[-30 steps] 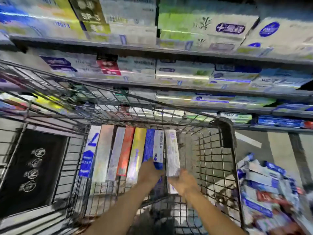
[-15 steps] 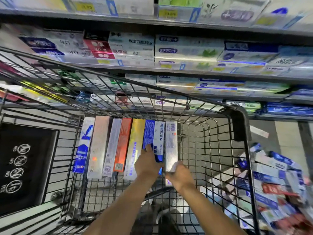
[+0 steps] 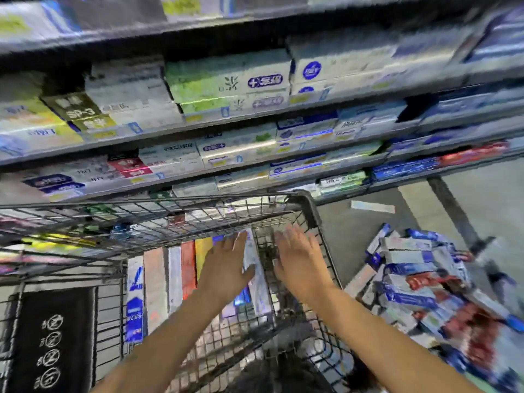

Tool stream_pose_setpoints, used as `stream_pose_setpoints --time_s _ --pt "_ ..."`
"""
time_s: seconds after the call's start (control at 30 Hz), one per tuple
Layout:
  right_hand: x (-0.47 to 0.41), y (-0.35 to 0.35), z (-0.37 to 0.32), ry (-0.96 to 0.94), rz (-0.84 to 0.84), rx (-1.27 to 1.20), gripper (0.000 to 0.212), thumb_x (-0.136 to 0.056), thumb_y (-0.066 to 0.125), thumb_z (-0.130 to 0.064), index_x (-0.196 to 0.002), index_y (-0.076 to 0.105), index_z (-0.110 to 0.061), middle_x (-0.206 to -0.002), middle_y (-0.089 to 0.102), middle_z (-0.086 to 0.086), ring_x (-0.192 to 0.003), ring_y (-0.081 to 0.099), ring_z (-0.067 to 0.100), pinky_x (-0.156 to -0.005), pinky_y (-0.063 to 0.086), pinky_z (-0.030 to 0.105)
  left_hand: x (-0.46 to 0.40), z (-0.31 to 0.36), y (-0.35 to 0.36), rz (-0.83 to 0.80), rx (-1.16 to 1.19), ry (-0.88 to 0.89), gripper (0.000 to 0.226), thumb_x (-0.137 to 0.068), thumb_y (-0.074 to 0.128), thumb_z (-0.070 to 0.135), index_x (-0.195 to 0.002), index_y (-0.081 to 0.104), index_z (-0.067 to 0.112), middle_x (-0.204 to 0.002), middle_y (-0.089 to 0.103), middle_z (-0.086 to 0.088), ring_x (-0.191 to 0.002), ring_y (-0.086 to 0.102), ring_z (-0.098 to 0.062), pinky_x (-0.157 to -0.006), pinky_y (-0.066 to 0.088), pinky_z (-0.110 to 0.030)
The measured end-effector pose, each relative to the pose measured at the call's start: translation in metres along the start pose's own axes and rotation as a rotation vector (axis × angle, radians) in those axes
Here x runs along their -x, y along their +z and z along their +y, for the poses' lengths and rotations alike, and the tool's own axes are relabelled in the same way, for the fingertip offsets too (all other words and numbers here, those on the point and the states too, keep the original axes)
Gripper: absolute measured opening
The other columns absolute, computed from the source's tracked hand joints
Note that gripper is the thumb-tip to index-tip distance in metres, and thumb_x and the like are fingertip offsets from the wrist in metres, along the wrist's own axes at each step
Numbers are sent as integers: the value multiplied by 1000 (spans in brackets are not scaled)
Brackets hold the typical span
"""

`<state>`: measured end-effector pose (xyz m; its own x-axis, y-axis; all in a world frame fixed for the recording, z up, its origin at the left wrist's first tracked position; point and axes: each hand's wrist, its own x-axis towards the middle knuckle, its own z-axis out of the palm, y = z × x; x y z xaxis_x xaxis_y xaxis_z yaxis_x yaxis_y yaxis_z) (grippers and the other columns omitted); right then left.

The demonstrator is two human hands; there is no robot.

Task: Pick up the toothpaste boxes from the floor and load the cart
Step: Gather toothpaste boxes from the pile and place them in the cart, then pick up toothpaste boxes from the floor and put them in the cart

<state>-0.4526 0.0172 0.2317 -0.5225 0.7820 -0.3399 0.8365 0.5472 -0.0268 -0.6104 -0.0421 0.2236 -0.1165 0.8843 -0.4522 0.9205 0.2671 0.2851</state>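
Several toothpaste boxes (image 3: 158, 285) lie side by side in a row on the bottom of the wire cart (image 3: 312, 211). My left hand (image 3: 226, 268) lies flat with straight fingers on the right end of that row, beside a white box (image 3: 255, 276). My right hand (image 3: 297, 265) hovers open over the cart's bare right part and holds nothing. A heap of blue, white and red toothpaste boxes (image 3: 425, 285) lies on the floor right of the cart. The frame is blurred by motion.
Store shelves (image 3: 255, 114) stacked with toothpaste boxes rise behind the cart. A single pale box (image 3: 373, 207) lies on the grey floor near the shelf foot. A black panel with white marks (image 3: 51, 341) hangs at the cart's left end.
My right hand has let go of the white box, which now lies at the row's right end, and both hands have spread open. The view has swung upward and to the right.
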Motion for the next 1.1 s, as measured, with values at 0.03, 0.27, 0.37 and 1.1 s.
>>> stream_pose_setpoints --time_s 0.03,0.27,0.37,1.1 --pt "8 -13 10 15 30 -7 56 -69 66 -46 -115 68 -13 -127 61 15 -114 61 31 -93 49 47 3 14 -15 17 -46 54 76 -94 44 48 -152 6 17 -155 22 -8 -140 26 -28 -110 28 -38" --pt "83 -50 117 255 68 -225 68 -96 45 -30 -152 11 -13 -160 0 12 -148 3 26 -118 0 45 3 144 -75 122 -198 403 71 -87 42 47 -148 26 14 -154 27 -8 -141 27 -25 -117 22 -37" --pt "118 -25 167 422 5 -353 66 -97 43 -31 -152 9 -14 -160 -2 9 -148 0 25 -118 -2 44 -7 199 -69 106 -252 514 71 -88 56 38 -147 27 11 -152 28 -6 -140 27 -23 -115 19 -33" --pt "345 276 429 1020 -522 -742 67 -95 43 -39 -149 16 -12 -147 35 10 -130 41 28 -105 35 40 -76 466 272 -434 -436 463 58 -95 43 42 -145 27 17 -144 37 -3 -130 39 -24 -101 37 -33"
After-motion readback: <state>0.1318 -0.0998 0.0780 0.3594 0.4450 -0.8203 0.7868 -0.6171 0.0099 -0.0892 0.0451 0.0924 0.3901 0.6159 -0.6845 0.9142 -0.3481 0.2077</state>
